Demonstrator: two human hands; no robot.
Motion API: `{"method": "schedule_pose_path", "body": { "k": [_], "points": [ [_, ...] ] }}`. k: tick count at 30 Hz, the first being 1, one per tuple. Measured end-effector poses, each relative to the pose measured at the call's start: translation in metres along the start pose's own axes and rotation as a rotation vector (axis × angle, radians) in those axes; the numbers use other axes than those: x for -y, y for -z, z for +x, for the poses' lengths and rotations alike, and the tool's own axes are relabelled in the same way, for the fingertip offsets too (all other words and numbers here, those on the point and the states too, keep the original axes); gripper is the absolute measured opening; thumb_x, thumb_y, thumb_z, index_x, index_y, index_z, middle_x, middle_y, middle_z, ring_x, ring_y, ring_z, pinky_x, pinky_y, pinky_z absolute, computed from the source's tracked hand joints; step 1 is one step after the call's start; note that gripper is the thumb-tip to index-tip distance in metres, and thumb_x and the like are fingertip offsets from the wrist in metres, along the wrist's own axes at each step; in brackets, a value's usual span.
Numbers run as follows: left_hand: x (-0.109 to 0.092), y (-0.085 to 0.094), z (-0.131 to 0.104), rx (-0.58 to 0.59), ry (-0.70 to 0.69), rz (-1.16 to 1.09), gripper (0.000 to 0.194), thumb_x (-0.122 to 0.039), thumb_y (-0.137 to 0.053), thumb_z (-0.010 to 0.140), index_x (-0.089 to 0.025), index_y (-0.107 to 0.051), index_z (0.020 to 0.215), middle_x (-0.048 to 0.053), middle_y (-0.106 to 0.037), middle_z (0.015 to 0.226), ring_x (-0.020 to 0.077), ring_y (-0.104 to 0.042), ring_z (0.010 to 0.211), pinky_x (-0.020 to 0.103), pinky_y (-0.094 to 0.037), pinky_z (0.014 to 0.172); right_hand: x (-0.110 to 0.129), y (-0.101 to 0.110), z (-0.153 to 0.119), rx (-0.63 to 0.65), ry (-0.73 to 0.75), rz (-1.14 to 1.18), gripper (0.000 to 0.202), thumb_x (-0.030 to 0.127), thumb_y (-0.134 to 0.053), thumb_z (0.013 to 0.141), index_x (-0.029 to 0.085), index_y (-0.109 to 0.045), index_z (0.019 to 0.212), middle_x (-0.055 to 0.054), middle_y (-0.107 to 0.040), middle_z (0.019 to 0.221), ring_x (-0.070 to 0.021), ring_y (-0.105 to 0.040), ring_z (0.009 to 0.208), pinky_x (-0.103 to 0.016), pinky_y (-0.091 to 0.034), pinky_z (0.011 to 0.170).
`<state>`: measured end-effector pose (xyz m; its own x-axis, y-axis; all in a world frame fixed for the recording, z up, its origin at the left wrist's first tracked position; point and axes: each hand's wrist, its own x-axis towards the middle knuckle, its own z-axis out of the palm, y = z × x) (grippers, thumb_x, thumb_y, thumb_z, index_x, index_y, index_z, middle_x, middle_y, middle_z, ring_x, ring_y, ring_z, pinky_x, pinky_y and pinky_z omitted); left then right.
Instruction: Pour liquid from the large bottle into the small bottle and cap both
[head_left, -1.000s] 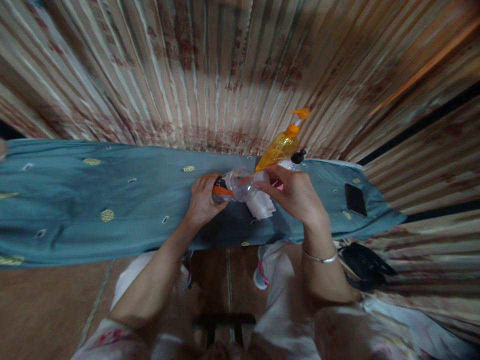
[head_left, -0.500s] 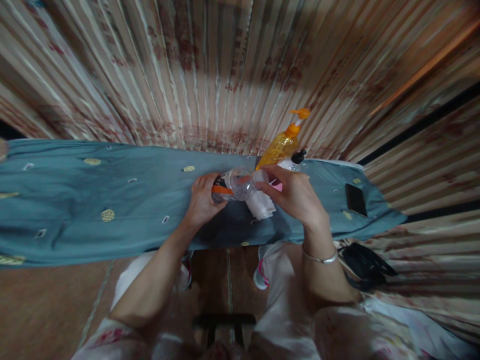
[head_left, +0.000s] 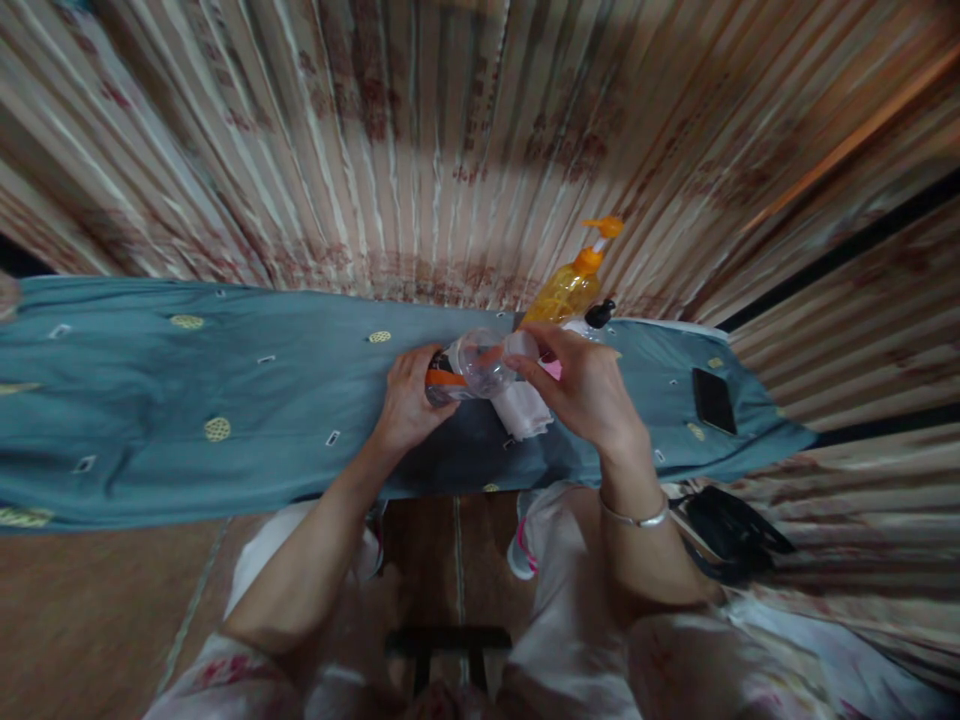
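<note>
Both hands on one item: left hand [head_left: 409, 400] wrapped around the labelled end of a clear plastic bottle [head_left: 474, 365], fingers closed on the orange-and-dark label band. Right hand [head_left: 589, 390] closed on the other end, thumb and fingertips pinching the clear end, a white cloth [head_left: 523, 408] bunched under the fingers and hanging just below the bottle. Bottle is lying roughly horizontal, held slightly above the teal tablecloth [head_left: 225, 400], centre of the table edge nearest the person. Can't tell whether the cloth is gripped separately or just pressed against the bottle. Silver bangle [head_left: 637, 518] on the right wrist. Behind the hands, near the far table edge: orange pump bottle [head_left: 568, 285] upright-ish, leaning, with a smaller bottle with a black cap [head_left: 600, 314] just beside it, partly hidden by the right hand. Black phone [head_left: 712, 400] flat on the cloth, well to the right. Striped curtain [head_left: 450, 150] behind the table. Dark bag [head_left: 731, 535] on the floor by the person's right side.
</note>
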<state>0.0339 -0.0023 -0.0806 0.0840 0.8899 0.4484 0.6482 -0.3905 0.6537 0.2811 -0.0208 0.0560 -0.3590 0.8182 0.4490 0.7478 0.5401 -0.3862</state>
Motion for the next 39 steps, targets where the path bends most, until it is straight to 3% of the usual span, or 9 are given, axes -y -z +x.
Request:
{"method": "schedule_pose_path", "body": {
  "k": [8,14,16,19,22,25,28,32,39],
  "points": [
    [-0.001,0.001,0.0,-0.019,0.013,-0.034,0.078,-0.025,-0.089,0.067,-0.024,-0.06,0.14,0.013,-0.072,0.138,0.0404,-0.065,0.133,0.059,-0.05,0.12,0.003,-0.002,0.0,-0.003,-0.043,-0.03,0.036,0.052,-0.068,0.105,0.02,-0.078,0.117,-0.011,-0.082,0.094,-0.029,-0.078,0.085,-0.038,-0.058,0.079],
    [0.002,0.002,0.001,-0.09,0.069,-0.096,0.079,-0.027,-0.091,0.066,-0.023,-0.06,0.139,0.014,-0.072,0.137,0.0399,-0.066,0.132,0.058,-0.051,0.118,-0.022,-0.018,0.005,-0.037,-0.107,0.138,0.045,0.055,-0.052,0.113,0.024,-0.07,0.14,-0.009,-0.086,0.117,-0.0271,-0.082,0.099,-0.037,-0.06,0.083],
    [0.004,0.004,0.002,-0.124,0.102,-0.128,0.08,-0.028,-0.092,0.065,-0.022,-0.06,0.138,0.013,-0.072,0.134,0.0396,-0.068,0.129,0.057,-0.054,0.116,-0.035,-0.03,0.007,0.057,-0.168,0.063,0.042,0.051,-0.054,0.113,0.02,-0.074,0.133,-0.011,-0.086,0.113,-0.0273,-0.082,0.099,-0.036,-0.059,0.083],
    [0.005,0.005,0.003,-0.167,0.155,-0.185,0.08,-0.031,-0.093,0.066,-0.022,-0.059,0.137,0.012,-0.073,0.129,0.0373,-0.072,0.122,0.055,-0.058,0.11,-0.049,-0.051,0.006,0.315,-0.271,-0.137,0.036,0.049,-0.059,0.112,0.019,-0.077,0.123,-0.012,-0.086,0.107,-0.0282,-0.082,0.102,-0.033,-0.057,0.085],
    [0.007,0.005,0.004,-0.193,0.198,-0.253,0.071,-0.035,-0.093,0.068,-0.024,-0.06,0.13,0.008,-0.075,0.123,0.034,-0.074,0.116,0.051,-0.061,0.105,-0.052,-0.071,0.0,0.509,-0.34,-0.276,0.041,0.049,-0.06,0.112,0.016,-0.073,0.132,-0.019,-0.084,0.121,-0.0313,-0.079,0.118,-0.036,-0.057,0.095],
    [0.008,0.004,0.006,-0.199,0.233,-0.33,0.063,-0.04,-0.092,0.069,-0.024,-0.06,0.121,0.006,-0.076,0.114,0.0299,-0.076,0.105,0.044,-0.065,0.093,-0.049,-0.087,-0.008,0.583,-0.379,-0.321,0.053,0.049,-0.077,0.102,0.01,-0.07,0.137,-0.026,-0.078,0.134,-0.0373,-0.075,0.129,-0.041,-0.057,0.104],
    [0.008,0.002,0.007,-0.197,0.264,-0.391,0.06,-0.043,-0.092,0.068,-0.024,-0.059,0.115,0.004,-0.076,0.107,0.0279,-0.077,0.095,0.04,-0.065,0.082,-0.049,-0.098,-0.014,0.595,-0.382,-0.315,0.053,0.035,-0.083,0.095,0.008,-0.069,0.138,-0.029,-0.072,0.143,-0.0401,-0.069,0.137,-0.044,-0.055,0.111],
    [0.007,-0.003,0.008,-0.186,0.274,-0.436,0.061,-0.04,-0.093,0.066,-0.026,-0.06,0.115,0.003,-0.077,0.109,0.0281,-0.077,0.1,0.04,-0.064,0.087,-0.055,-0.102,-0.019,0.549,-0.389,-0.262,0.035,0.011,-0.063,0.097,0.009,-0.073,0.13,-0.026,-0.077,0.134,-0.035,-0.073,0.127,-0.04,-0.055,0.107],
    [0.006,-0.018,0.007,-0.124,0.275,-0.513,0.073,-0.04,-0.097,0.063,-0.024,-0.06,0.124,0.008,-0.076,0.124,0.0324,-0.075,0.116,0.046,-0.062,0.1,-0.079,-0.083,-0.011,0.321,-0.354,-0.031,0.028,0.021,-0.053,0.098,0.018,-0.079,0.11,-0.006,-0.081,0.089,-0.0261,-0.075,0.09,-0.034,-0.057,0.083]
  ]
}}
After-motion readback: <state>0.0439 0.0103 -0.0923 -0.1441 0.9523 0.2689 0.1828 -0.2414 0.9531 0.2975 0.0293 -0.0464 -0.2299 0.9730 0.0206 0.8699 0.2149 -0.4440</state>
